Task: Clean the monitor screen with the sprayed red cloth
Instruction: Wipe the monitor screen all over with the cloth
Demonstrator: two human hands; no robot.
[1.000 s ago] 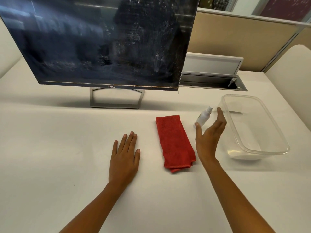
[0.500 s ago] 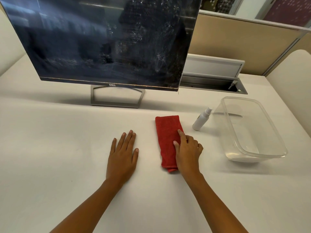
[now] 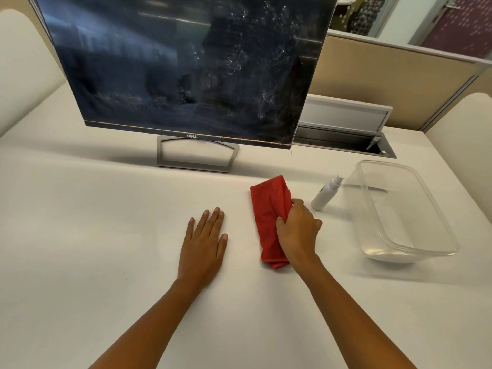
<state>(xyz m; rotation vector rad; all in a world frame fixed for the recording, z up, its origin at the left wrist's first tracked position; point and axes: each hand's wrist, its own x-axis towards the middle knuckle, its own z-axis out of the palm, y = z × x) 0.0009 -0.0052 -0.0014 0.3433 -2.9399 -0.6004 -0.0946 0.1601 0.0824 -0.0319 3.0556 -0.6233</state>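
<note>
A dark monitor screen [image 3: 183, 67] with smears and dried spots stands on a grey stand at the back of the white desk [image 3: 93, 235]. A folded red cloth [image 3: 267, 209] lies in front of its right part. My right hand [image 3: 298, 233] is closed on the cloth's right edge, fingers curled around it, and the far end of the cloth is bunched and lifting off the desk. My left hand [image 3: 203, 245] lies flat on the desk, palm down, fingers spread, a little left of the cloth.
A small white spray bottle [image 3: 326, 194] stands just right of the cloth. A clear plastic tub [image 3: 415, 235] sits beyond it at the right. An open cable tray [image 3: 343, 141] is set into the desk behind the monitor's right corner. Partition walls stand behind.
My right hand moved from beside the spray bottle onto the cloth and has closed around its right edge, bunching its far end. My left hand has stayed flat.
</note>
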